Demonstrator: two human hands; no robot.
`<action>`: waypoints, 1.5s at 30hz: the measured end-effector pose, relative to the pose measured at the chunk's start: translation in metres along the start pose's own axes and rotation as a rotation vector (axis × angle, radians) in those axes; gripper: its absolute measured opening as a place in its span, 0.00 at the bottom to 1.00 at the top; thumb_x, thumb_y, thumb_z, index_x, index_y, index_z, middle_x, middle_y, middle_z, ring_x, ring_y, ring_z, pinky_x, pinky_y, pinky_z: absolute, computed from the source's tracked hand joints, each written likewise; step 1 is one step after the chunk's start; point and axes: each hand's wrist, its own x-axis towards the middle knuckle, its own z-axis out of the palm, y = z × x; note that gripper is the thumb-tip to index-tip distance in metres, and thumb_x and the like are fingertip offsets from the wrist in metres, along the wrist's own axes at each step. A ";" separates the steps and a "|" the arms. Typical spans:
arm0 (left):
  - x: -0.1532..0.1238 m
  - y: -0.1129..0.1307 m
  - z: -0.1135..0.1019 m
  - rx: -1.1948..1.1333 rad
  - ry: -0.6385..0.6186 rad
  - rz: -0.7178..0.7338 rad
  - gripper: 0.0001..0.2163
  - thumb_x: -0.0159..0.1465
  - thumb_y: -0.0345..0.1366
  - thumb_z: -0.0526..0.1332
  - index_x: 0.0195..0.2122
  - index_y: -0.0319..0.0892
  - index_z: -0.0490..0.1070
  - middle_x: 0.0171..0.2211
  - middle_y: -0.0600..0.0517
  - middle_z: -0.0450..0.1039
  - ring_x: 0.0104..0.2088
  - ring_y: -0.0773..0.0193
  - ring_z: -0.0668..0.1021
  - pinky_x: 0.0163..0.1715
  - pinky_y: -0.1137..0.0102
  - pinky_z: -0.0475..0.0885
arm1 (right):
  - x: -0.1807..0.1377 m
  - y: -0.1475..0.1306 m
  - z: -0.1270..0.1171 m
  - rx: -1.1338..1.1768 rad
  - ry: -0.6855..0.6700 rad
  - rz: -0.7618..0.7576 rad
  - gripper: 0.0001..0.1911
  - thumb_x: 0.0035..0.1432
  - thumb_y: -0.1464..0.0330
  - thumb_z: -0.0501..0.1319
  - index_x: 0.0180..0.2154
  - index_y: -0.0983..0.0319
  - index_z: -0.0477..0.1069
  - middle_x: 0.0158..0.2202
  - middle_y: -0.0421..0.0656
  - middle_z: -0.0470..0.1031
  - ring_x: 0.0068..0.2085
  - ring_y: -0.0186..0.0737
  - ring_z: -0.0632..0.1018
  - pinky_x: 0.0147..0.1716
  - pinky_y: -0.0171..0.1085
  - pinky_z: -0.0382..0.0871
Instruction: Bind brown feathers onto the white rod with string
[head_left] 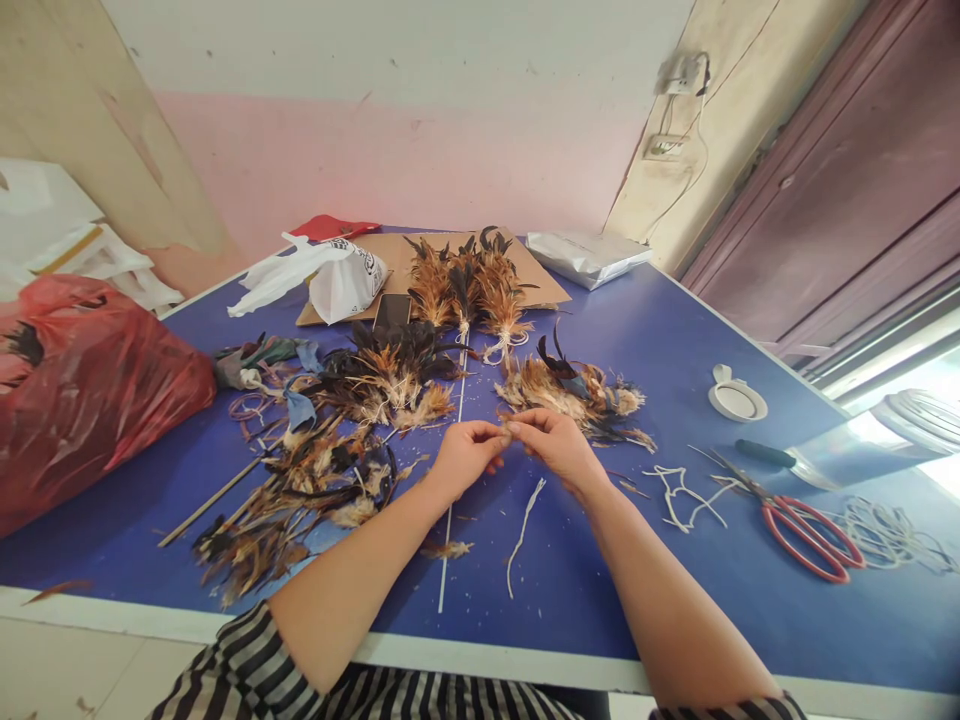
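Observation:
My left hand (463,455) and my right hand (555,445) meet over the middle of the blue table (645,330), fingertips pinched together on a small tuft of feathers (508,428) held between them. A white string (525,530) lies on the table just below the hands. A loose heap of brown, black and white feathers (574,392) lies just beyond my right hand. Another heap (390,380) lies beyond my left hand, and a scattered pile (300,500) spreads to its left.
Tied feather bundles (469,285) rest on cardboard (409,262) at the back. Red-handled scissors (806,530), a knife (780,460), white string pieces (686,490), a tape roll (737,400) sit right. A red plastic bag (82,380) sits left, a white bag (330,272) behind, a thin stick (214,498) near.

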 end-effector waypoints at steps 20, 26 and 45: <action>0.003 -0.001 -0.012 -0.565 -0.249 -0.343 0.07 0.49 0.30 0.65 0.29 0.36 0.71 0.24 0.53 0.69 0.22 0.73 0.71 0.18 0.79 0.63 | -0.006 -0.005 -0.001 -0.437 0.061 -0.380 0.10 0.45 0.62 0.62 0.28 0.62 0.70 0.25 0.41 0.71 0.28 0.35 0.70 0.32 0.36 0.64; -0.002 0.005 -0.010 -0.403 -0.347 -0.273 0.09 0.49 0.33 0.66 0.30 0.34 0.73 0.27 0.50 0.71 0.22 0.75 0.70 0.20 0.80 0.63 | -0.006 -0.005 -0.006 0.102 -0.200 -0.022 0.16 0.45 0.60 0.62 0.33 0.65 0.71 0.27 0.41 0.73 0.28 0.34 0.72 0.32 0.35 0.64; 0.000 -0.001 -0.005 -0.051 -0.100 0.034 0.15 0.48 0.43 0.65 0.31 0.36 0.74 0.24 0.51 0.71 0.21 0.72 0.68 0.20 0.77 0.61 | 0.004 0.007 0.000 0.582 -0.074 0.143 0.12 0.40 0.66 0.67 0.19 0.63 0.64 0.15 0.33 0.61 0.18 0.25 0.59 0.20 0.31 0.50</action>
